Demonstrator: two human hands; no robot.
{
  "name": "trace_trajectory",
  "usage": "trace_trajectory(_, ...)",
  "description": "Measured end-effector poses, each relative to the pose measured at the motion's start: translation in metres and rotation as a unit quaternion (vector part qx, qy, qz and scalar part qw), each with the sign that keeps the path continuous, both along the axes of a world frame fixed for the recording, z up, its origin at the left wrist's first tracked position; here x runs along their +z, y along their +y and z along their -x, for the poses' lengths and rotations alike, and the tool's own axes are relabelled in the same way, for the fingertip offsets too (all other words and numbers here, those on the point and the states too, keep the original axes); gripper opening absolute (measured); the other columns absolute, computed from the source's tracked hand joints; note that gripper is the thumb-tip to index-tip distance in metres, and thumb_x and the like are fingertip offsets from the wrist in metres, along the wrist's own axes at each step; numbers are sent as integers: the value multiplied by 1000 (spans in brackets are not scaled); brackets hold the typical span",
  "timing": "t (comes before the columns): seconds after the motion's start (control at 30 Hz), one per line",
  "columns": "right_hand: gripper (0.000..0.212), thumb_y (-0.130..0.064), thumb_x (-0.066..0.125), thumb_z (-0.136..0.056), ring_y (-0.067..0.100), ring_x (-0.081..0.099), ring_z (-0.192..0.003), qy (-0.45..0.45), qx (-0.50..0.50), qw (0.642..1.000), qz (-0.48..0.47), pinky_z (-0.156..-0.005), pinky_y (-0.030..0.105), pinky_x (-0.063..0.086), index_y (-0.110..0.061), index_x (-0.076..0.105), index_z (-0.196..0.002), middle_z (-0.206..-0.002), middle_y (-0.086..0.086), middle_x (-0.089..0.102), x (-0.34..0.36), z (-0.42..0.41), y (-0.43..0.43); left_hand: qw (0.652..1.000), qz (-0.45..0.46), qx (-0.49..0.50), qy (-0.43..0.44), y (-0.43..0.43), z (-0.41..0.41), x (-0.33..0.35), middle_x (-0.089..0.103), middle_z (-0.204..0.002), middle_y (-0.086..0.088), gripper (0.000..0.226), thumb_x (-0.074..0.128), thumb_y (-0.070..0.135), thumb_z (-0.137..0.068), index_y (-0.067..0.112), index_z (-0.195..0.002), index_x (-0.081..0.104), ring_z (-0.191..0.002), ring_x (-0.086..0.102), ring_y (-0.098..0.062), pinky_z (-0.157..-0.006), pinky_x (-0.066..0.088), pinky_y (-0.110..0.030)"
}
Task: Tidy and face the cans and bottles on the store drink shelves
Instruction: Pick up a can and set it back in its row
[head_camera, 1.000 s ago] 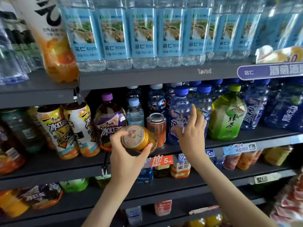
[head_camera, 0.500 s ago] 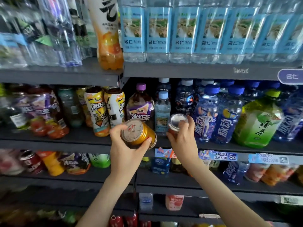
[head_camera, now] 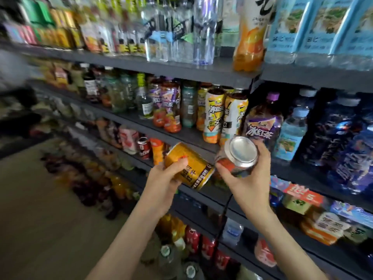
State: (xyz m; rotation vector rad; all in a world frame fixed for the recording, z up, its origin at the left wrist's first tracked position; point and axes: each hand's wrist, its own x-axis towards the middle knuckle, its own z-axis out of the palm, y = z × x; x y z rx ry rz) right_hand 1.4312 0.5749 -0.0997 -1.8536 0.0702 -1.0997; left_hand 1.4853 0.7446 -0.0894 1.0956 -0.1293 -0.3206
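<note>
My left hand point(head_camera: 163, 182) grips a gold can point(head_camera: 188, 165), tilted on its side in front of the middle shelf point(head_camera: 193, 138). My right hand point(head_camera: 249, 176) holds a red-orange can point(head_camera: 239, 155) off the shelf, its silver end turned toward me. The two cans almost touch, side by side. Behind them stand yellow iced-tea bottles point(head_camera: 215, 116) and a purple-capped iced-tea bottle point(head_camera: 262, 122).
Dark shelves run away to the left with rows of bottles. Blue-label water bottles point(head_camera: 314, 27) and an orange drink bottle point(head_camera: 250, 33) fill the top shelf. Dark blue sports-drink bottles point(head_camera: 343, 142) stand at right. Red cans point(head_camera: 144, 147) sit on a lower shelf. Floor point(head_camera: 40, 209) lies at left.
My right hand has lifted the red-orange can off the middle shelf and brought it next to the gold can. The view has swung left along the aisle.
</note>
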Motion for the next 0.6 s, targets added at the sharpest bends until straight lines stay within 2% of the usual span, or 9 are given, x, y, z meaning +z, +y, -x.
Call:
trace_trajectory(0.07,78,-17,87,-64,8,49,-112,14,46,999,-27,-95,12,37,-25,38,-124,-121,-2,47,-1,-16,37,1000,11,18,16,38,-5,0,70,-93,-10,43,67,22,-67,0,-105,64,-82,67,-18,-70,54,-27)
trace_trajectory(0.17,76,-19,86,-63,-2,50,-110,29,122,991,-39,-91,12,40,-28,39,-123,-118,-11,49,2,-48,96,997,28,52,50,101,-25,-4,69,-103,-17,39,65,24,-70,1,-101,66,-95,64,-27,-91,49,-40)
trace_trajectory(0.23,76,-18,86,-63,-3,49,-111,34,164,985,-28,-93,15,41,-25,41,-124,-118,-18,48,5,-75,137,996,22,72,58,147,-45,-6,63,-118,-21,46,67,25,-72,0,-111,63,-109,59,-35,-104,40,-48)
trace_trajectory(0.3,75,-15,86,-64,-2,50,-111,32,202,979,-21,-95,21,43,-27,42,-124,-117,-23,48,9,-107,183,995,10,89,49,199,-68,-8,60,-123,-22,55,72,24,-74,-2,-121,58,-118,54,-39,-107,36,-52)
trace_trajectory(0.37,75,-15,86,-64,-3,50,-109,34,227,973,-20,-94,25,46,-41,41,-118,-112,-33,47,13,-140,233,994,-11,103,40,254,-93,-6,61,-123,-22,62,76,23,-72,-2,-125,56,-119,54,-39,-105,39,-51)
trace_trajectory(0.43,73,-17,85,-65,-4,51,-108,35,248,968,-31,-94,31,48,-46,39,-113,-108,-38,47,18,-176,286,991,-37,121,37,310,-119,1,63,-120,-21,63,77,22,-70,0,-125,56,-114,58,-38,-95,49,-48)
trace_trajectory(0.5,72,-19,84,-66,-2,52,-109,40,264,962,-49,-95,35,48,-40,38,-118,-111,-33,48,24,-210,334,988,-50,143,32,362,-142,15,66,-116,-18,65,77,23,-66,2,-124,56,-104,64,-35,-77,57,-42)
trace_trajectory(0.6,73,-19,82,-68,-3,52,-106,52,285,955,-66,-96,31,47,-34,36,-123,-113,-29,46,35,-262,400,984,-58,170,9,431,-184,37,69,-110,-14,60,71,21,-67,7,-123,56,-92,69,-28,-65,57,-38)
